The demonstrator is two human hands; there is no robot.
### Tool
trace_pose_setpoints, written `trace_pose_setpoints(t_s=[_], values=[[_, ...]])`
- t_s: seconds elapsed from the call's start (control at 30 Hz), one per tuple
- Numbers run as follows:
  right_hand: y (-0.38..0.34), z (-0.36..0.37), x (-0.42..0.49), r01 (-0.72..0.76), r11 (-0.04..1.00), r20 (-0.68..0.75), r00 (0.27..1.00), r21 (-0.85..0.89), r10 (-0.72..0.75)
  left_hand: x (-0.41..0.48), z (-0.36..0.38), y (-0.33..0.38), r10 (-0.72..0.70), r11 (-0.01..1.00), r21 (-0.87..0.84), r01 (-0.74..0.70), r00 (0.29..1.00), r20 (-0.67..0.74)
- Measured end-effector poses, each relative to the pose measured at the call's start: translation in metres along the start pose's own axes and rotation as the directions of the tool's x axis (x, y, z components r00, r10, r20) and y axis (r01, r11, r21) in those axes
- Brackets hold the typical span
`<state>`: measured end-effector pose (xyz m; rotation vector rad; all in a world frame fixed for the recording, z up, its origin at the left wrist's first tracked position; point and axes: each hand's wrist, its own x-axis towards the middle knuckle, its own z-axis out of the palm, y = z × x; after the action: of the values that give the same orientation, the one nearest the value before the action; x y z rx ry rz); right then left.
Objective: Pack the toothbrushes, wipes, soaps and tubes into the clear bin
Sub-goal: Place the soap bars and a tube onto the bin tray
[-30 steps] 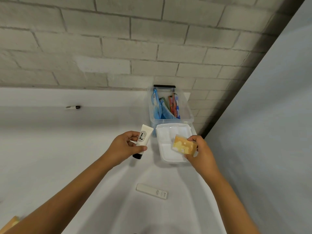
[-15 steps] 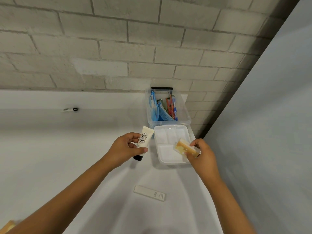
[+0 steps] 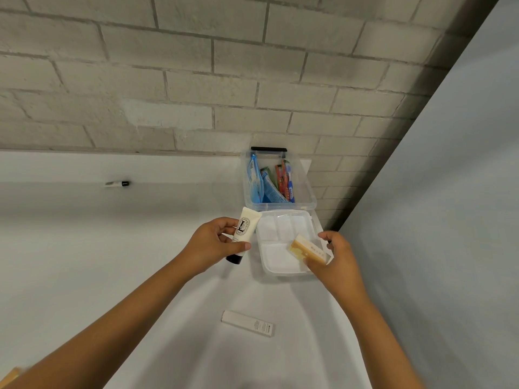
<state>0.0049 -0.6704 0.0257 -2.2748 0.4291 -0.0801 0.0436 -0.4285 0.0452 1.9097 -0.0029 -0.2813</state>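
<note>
Desk: white, along a brick wall.

Clear bin: far right, open. Holds blue wipe packs and toothbrushes, standing on end.

Lid: lies flat just near of the bin, nothing in it.

Your left hand: fingers closed round a white tube, black cap down, left of the lid; position unchanged.

Your right hand: fingers pinching a wrapped yellow soap, tilted from a second ago, now edge-on over the lid. Both items look ready for the bin.

Boxed tube: near, unpacked.

Small tube: far left, unpacked.
</note>
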Motion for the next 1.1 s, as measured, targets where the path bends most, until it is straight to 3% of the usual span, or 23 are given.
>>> trace_pose_setpoints(t_s=[0.27, 0.47, 0.6, 0.77, 0.97, 1.1], values=[[-0.004, -0.008, -0.005, 0.047, 0.999, 0.009, 0.999, -0.002, -0.047, 0.004, 0.006, 0.004, 0.019, 1.0, -0.005, -0.019, 1.0, 0.021], [-0.023, -0.014, 0.004, 0.122, 0.99, -0.072, 0.99, 0.066, -0.117, 0.011, 0.016, 0.022, 0.072, 0.996, 0.04, -0.075, 0.996, 0.057], [-0.044, -0.016, 0.013, 0.202, 0.955, -0.103, 0.978, 0.217, -0.183, 0.022, 0.027, 0.038, 0.118, 0.99, 0.064, -0.124, 0.99, 0.082], [-0.062, -0.012, 0.024, 0.183, 0.895, -0.049, 0.983, 0.407, -0.179, 0.03, 0.047, 0.05, 0.229, 0.966, 0.107, -0.236, 0.971, 0.075], [-0.07, -0.011, 0.032, 0.182, 0.91, -0.051, 0.983, 0.373, -0.176, 0.032, 0.067, 0.054, 0.305, 0.944, 0.143, -0.297, 0.952, -0.039], [-0.071, -0.017, 0.038, 0.206, 0.912, -0.043, 0.978, 0.354, -0.204, 0.034, 0.063, 0.052, 0.312, 0.948, 0.085, -0.308, 0.949, -0.04]])
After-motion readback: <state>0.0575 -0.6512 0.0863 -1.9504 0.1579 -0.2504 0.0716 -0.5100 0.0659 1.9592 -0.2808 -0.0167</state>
